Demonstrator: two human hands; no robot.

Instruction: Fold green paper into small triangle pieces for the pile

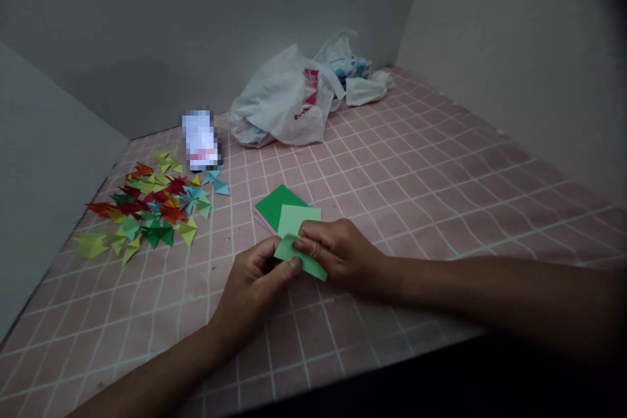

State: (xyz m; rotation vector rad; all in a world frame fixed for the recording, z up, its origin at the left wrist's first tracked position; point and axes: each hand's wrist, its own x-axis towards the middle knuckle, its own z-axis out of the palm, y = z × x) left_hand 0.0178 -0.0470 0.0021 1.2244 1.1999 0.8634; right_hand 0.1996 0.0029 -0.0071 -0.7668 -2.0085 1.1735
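- Step in hand, as judged: folding or creasing a light-green paper (309, 266), held up in front of the body over the near part of the table.
- Left hand (257, 277): thumb and fingers pinch the paper's left side, thumb along the lower edge.
- Right hand (343, 249): clamped on the same paper, thumb pressing its upper face. Hands close together, both on the one piece.
- Next move likely calls for edges lined up, left pinch steady, right thumb running firmly along the crease.
- Count: 2 hands, 1 paper between them.
- Just behind it, 1 light-green square (300, 217) over the stack; can't tell if separate from the held paper.
- 1 paper stack (279, 201), dark green uppermost, pink and bluish edges below; sheet count not readable.
- Folded paper pieces (157, 234) on the left: roughly two dozen, overlapping, exact count unclear. Red, orange, yellow, greens, light blue; at least 2 dark green.
- 1 smartphone (200, 140), tilted up behind the pieces, screen pixelated.
- 1 large white plastic bag (279, 98), red print, by the back wall; 1 blue-patterned package (351, 68) beside it.
- 1 pink grid tablecloth (392, 183) under everything.
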